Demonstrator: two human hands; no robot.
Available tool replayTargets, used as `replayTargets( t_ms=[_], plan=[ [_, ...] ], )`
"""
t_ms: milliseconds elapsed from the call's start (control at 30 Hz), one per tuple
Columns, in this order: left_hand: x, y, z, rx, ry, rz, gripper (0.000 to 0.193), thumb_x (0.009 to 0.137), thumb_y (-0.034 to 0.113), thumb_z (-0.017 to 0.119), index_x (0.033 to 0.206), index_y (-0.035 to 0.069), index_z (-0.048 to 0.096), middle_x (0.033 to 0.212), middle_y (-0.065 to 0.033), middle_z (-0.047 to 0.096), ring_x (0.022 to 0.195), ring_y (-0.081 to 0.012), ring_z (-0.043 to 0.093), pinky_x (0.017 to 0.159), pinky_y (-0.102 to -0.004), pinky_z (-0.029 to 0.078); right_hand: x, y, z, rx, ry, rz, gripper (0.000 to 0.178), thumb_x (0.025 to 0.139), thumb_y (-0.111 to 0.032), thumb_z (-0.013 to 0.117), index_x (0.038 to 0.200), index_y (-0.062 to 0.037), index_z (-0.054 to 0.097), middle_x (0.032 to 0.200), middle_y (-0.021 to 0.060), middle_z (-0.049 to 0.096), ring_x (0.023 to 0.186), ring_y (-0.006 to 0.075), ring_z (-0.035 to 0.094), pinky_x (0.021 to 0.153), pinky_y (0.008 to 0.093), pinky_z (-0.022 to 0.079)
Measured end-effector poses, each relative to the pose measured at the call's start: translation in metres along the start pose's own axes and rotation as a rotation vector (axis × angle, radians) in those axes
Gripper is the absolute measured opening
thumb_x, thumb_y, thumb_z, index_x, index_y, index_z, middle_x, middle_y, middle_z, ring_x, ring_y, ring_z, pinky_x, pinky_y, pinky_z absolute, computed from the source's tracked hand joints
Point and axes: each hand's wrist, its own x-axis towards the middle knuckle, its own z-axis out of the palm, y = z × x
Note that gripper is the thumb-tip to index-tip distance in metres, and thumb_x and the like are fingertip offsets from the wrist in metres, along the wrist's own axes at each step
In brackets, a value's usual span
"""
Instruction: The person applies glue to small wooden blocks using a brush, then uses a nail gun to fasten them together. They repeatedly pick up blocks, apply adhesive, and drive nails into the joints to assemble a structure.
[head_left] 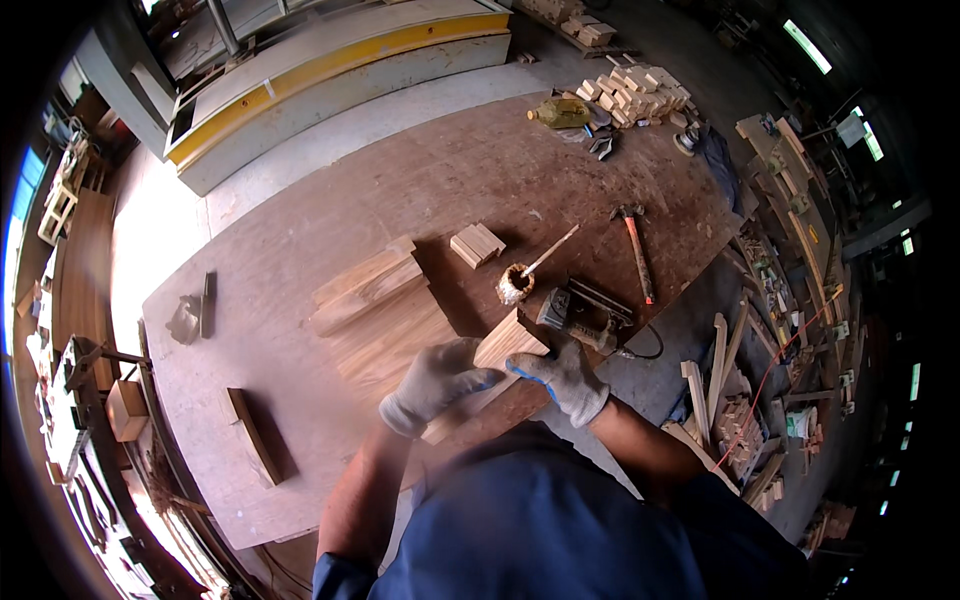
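Gripping a grooved wooden block (510, 342) between them, both gloved hands are closed on the piece just above the near edge of the broad work table (250, 300). The left hand (436, 384) curls around its left side with the thumb laid toward the middle; the right hand (566, 382) clasps the right side, its blue-marked thumb pressed against the near end. A pale length of wood (463, 411) shows below the hands, and whether it belongs to the held block I cannot tell. Just left and beyond lies a stack of wooden boards (385, 325), with a small group of short wooden blocks (477, 245) farther up. Past the held block stands a crusted pot (514, 286), a pale stick (551, 250) leaning out of it. A corded power tool (583, 314) sits just beyond the right hand, and farther out lies a hammer with an orange handle (638, 258). Well apart on the left rests a narrow wooden strip (253, 437); at the far end are a yellowish bottle (560, 113) and a heap of wooden pieces (640, 95).
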Motion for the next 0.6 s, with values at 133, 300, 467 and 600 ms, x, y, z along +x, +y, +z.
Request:
replayTargets(
  t_ms=[133, 300, 467, 600],
  plan=[
    [-0.002, 0.010, 0.000, 0.044, 0.015, -0.008, 0.042, 0.093, 0.020, 0.087, 0.123, -0.005, 0.074, 0.103, -0.0052, 0.075, 0.093, -0.0103, 0.063, 0.084, -0.0316, 0.053, 0.001, -0.004, 0.000, 0.015, -0.027, -0.006, 0.035, 0.091, -0.024, 0.082, 0.110, 0.0039, 0.072, 0.101, 0.0109, 0.077, 0.091, 0.0155, 0.073, 0.081, 0.0321, 0.059],
    [-0.001, 0.016, 0.000, 0.078, 0.039, -0.003, 0.035, 0.092, 0.020, 0.087, 0.113, -0.005, 0.075, 0.095, -0.0038, 0.071, 0.088, -0.0096, 0.059, 0.078, -0.0327, 0.051, 0.005, 0.003, -0.002, -0.027, -0.017, -0.047, 0.037, 0.091, -0.026, 0.082, 0.110, 0.0039, 0.072, 0.101, 0.0107, 0.077, 0.090, 0.0159, 0.073, 0.080, 0.0326, 0.059],
    [0.004, -0.008, -0.007, 0.071, 0.048, 0.024, 0.033, 0.092, 0.021, 0.088, 0.106, -0.005, 0.072, 0.091, -0.0026, 0.068, 0.087, -0.0085, 0.057, 0.076, -0.0325, 0.050, 0.008, -0.004, 0.001, -0.011, -0.041, -0.044, 0.040, 0.091, -0.027, 0.082, 0.116, 0.0030, 0.072, 0.103, 0.0108, 0.077, 0.095, 0.0155, 0.072, 0.085, 0.0318, 0.058],
    [0.006, -0.012, -0.008, 0.033, 0.028, 0.035, 0.047, 0.090, 0.024, 0.090, 0.118, -0.008, 0.070, 0.089, -0.0017, 0.065, 0.085, -0.0088, 0.056, 0.075, -0.0319, 0.050, 0.012, 0.002, -0.008, 0.059, -0.053, -0.003, 0.044, 0.091, -0.026, 0.082, 0.123, 0.0015, 0.071, 0.112, 0.0105, 0.076, 0.101, 0.0157, 0.071, 0.089, 0.0312, 0.057]
  ],
)
